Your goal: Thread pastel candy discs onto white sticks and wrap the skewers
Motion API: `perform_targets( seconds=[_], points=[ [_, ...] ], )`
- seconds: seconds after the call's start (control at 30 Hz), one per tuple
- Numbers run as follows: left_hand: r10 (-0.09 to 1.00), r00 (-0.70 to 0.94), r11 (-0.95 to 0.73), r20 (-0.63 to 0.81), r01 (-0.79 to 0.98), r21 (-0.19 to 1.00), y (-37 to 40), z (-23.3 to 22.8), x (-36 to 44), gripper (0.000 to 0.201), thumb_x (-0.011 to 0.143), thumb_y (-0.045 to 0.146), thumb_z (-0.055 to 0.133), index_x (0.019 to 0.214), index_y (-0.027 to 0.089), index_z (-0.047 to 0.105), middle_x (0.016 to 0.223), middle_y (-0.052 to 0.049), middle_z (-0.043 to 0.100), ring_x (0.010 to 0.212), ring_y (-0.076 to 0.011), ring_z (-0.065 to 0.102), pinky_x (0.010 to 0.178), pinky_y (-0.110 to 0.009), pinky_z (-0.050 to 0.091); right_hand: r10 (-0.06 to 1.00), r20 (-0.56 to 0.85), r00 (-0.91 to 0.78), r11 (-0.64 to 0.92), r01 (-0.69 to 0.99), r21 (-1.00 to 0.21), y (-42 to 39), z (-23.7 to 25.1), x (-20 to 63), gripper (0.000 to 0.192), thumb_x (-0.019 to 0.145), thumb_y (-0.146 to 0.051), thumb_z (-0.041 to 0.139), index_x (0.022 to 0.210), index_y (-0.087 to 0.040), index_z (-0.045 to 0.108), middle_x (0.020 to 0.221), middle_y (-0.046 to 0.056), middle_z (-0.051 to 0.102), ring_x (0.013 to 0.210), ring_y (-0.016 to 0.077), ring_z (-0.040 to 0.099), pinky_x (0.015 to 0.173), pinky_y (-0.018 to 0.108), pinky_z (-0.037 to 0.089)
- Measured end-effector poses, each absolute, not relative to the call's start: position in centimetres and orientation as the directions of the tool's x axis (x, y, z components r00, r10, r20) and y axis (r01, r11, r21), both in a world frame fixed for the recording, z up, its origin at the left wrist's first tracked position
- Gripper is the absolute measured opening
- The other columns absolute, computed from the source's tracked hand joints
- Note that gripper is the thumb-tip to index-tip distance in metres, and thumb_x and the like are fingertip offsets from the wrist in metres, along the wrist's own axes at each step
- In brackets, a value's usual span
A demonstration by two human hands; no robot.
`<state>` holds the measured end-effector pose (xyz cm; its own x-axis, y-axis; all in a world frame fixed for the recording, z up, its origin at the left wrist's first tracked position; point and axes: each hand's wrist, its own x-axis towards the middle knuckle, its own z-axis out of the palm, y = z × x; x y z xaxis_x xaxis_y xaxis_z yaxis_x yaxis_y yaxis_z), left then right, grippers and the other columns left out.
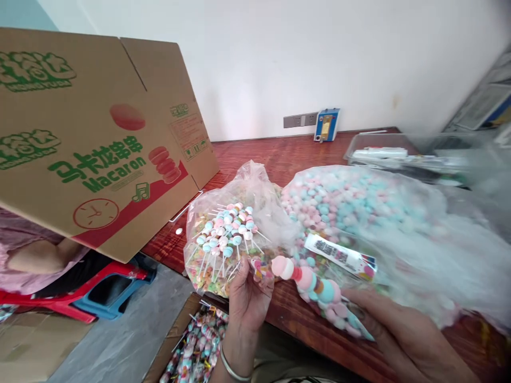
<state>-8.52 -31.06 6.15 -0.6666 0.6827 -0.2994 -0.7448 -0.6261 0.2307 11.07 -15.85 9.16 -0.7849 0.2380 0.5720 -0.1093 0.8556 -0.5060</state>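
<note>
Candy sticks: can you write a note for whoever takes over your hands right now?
Left hand: grips a fan of candy sticks by their stems, in front of a small clear bag.
Right hand: holds one wrapped candy skewer.
Big bag of loose candies lies on the wooden table; more wrapped sticks fill the floor box.
Done: some wrapped. Left: the fan looks unwrapped.

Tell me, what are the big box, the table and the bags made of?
The box looks like brown cardboard, matt, with folded flaps and printed green letters. The table looks like reddish wood with a soft shine and streaky grain, though it could be veneer. The bags seem thin clear plastic: crinkly, glossy, and the candy sticks show through.
</note>
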Motion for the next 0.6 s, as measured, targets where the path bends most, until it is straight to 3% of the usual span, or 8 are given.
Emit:
perform_targets(
  seconds=[0.1, 0.27, 0.43, 0.6],
  points=[
    [0.736, -0.599, -0.556, -0.315, -0.800, 0.224, -29.0, 6.3, -7.2, 0.015, 0.078, 0.017, 0.074, 0.076, 0.014, 0.060, 0.067, 0.003, 0.055, 0.051, -0.0039, 0.045, 0.047, -0.017, 0.041, 0.287, 0.549, -0.785, 0.874, -0.020, -0.485, -15.7, 8.2, 13.7, 0.028, 0.091, -0.019, 0.050, 0.116, -0.028, 0.062, 0.096, 0.002, 0.076, 0.079, 0.0200, 0.075, 0.062, 0.022, 0.061],
    [0.782, -0.555, -0.481, -0.283, -0.826, 0.294, -26.9, 6.7, -5.6, 0.016, 0.076, 0.019, 0.076, 0.075, 0.015, 0.061, 0.071, 0.002, 0.059, 0.053, -0.0044, 0.045, 0.047, -0.017, 0.041, 0.312, 0.532, -0.787, 0.891, 0.048, -0.452, -15.3, 7.8, 16.5, 0.031, 0.091, -0.018, 0.049, 0.118, -0.025, 0.062, 0.097, 0.002, 0.076, 0.076, 0.0190, 0.075, 0.056, 0.021, 0.060],
    [0.699, -0.627, -0.478, -0.343, -0.767, 0.429, -26.1, 6.9, -4.8, 0.011, 0.077, 0.017, 0.075, 0.078, 0.016, 0.064, 0.072, 0.002, 0.064, 0.054, -0.0047, 0.051, 0.050, -0.016, 0.044, 0.287, 0.587, -0.757, 0.939, 0.100, -0.330, -14.7, 8.2, 18.1, 0.034, 0.092, -0.019, 0.050, 0.124, -0.024, 0.061, 0.090, 0.004, 0.075, 0.071, 0.0180, 0.073, 0.055, 0.022, 0.056],
    [0.630, -0.741, -0.508, -0.229, -0.618, 0.601, -25.5, 7.1, -4.2, 0.015, 0.072, 0.013, 0.078, 0.079, 0.017, 0.065, 0.072, 0.003, 0.065, 0.059, -0.0054, 0.058, 0.053, -0.013, 0.046, 0.278, 0.640, -0.717, 0.957, 0.150, -0.248, -14.8, 8.5, 19.0, 0.030, 0.094, -0.022, 0.050, 0.120, -0.024, 0.064, 0.082, 0.005, 0.074, 0.063, 0.0181, 0.068, 0.052, 0.027, 0.050]
  ],
)
